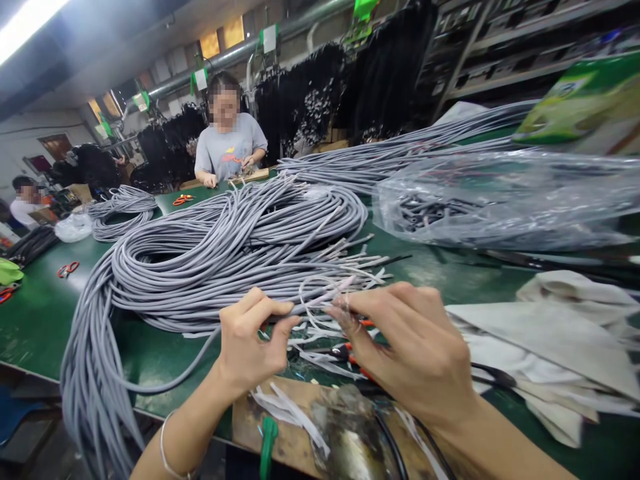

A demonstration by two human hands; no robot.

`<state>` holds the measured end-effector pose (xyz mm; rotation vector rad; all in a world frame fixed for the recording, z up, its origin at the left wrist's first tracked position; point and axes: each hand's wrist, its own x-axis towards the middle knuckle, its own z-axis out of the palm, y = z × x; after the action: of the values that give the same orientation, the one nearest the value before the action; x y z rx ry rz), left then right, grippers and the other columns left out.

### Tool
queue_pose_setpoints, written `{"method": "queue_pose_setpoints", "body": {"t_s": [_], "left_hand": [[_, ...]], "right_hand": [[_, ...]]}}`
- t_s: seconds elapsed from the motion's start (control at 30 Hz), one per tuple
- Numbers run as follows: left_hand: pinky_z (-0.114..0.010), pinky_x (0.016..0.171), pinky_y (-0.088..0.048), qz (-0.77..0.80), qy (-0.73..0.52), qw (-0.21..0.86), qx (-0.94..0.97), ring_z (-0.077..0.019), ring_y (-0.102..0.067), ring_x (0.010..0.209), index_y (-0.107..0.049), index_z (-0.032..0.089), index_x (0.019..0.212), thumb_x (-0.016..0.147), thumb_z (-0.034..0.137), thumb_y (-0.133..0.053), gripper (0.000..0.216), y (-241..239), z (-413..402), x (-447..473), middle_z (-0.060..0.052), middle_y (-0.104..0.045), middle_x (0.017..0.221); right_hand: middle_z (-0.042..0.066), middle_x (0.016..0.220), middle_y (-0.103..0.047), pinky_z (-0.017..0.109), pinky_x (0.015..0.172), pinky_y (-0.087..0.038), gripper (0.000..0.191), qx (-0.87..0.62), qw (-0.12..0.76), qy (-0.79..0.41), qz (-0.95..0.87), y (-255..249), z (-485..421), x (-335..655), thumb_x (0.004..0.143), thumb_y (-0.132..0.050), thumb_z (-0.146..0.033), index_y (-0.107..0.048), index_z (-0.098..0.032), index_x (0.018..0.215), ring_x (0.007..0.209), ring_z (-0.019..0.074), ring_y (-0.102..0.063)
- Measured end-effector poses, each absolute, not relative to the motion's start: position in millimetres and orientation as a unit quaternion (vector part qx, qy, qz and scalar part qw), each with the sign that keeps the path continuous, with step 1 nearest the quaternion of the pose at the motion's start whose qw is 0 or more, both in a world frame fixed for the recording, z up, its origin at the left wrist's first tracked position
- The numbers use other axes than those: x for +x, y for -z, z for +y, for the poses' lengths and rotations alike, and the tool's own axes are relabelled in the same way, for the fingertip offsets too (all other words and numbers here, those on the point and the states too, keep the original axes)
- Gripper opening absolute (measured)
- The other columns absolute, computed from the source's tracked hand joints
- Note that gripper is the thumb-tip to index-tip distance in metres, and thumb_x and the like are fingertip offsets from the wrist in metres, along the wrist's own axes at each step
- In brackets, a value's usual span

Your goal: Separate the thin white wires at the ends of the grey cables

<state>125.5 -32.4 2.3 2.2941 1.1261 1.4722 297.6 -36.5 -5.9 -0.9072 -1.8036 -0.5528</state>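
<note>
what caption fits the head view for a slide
Left hand pinches a grey cable while the right hand holds its stripped wires, beside a large cable bundle on a green table.

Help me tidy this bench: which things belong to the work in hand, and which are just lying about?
In hand: grey cable in the left hand; its stripped wire ends at the right hand; the big cable bundle behind.
Lying about: clear plastic bag; white cloths; red scissors; green packet; far cable coil.
</note>
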Motion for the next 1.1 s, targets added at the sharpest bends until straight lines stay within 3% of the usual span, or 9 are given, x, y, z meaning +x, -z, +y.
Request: {"method": "queue_pose_setpoints", "body": {"t_s": [0.7,0.8,0.93,1.1], "left_hand": [[-0.023,0.049,-0.035,0.381,-0.48,0.085,0.785,-0.0113,-0.046,0.05,-0.067,0.02,0.071,0.077,0.015,-0.061,0.01,-1,-33,126,-0.001,-0.056,0.061],[-0.022,0.048,-0.035,0.38,-0.472,0.101,0.789,-0.011,-0.046,0.051,-0.067,0.018,0.072,0.077,0.016,-0.061,0.008,0,-33,126,-0.001,-0.055,0.061],[-0.022,0.046,-0.034,0.379,-0.49,0.139,0.772,-0.0106,-0.046,0.051,-0.066,0.018,0.07,0.077,0.015,-0.061,0.009,0,-32,128,-0.001,-0.053,0.061],[-0.021,0.045,-0.033,0.374,-0.495,0.15,0.769,-0.0097,-0.044,0.049,-0.064,0.017,0.068,0.077,0.014,-0.061,0.01,1,-32,131,0.0,-0.052,0.06]], "right_hand": [[-0.001,0.061,-0.064,0.032,0.058,-0.034,0.01,-0.374,0.505,0.212,-0.748,8,-36,298,0.088,-0.052,-0.016,-0.053,-0.022,0.08,0.056,0.0149,-0.052],[0.0,0.061,-0.062,0.03,0.058,-0.037,0.011,-0.385,0.537,0.115,-0.742,12,-32,298,0.087,-0.053,-0.023,-0.053,-0.022,0.076,0.058,0.0151,-0.052],[0.0,0.057,-0.055,0.027,0.051,-0.04,0.028,-0.438,0.558,-0.152,-0.688,17,-28,291,0.085,-0.051,-0.041,-0.053,-0.022,0.065,0.054,0.0142,-0.05],[-0.003,0.053,-0.043,0.025,0.042,-0.033,0.047,-0.398,0.571,-0.442,-0.566,19,-26,280,0.069,-0.058,-0.067,-0.049,-0.021,0.061,0.046,0.0103,-0.036]]}}
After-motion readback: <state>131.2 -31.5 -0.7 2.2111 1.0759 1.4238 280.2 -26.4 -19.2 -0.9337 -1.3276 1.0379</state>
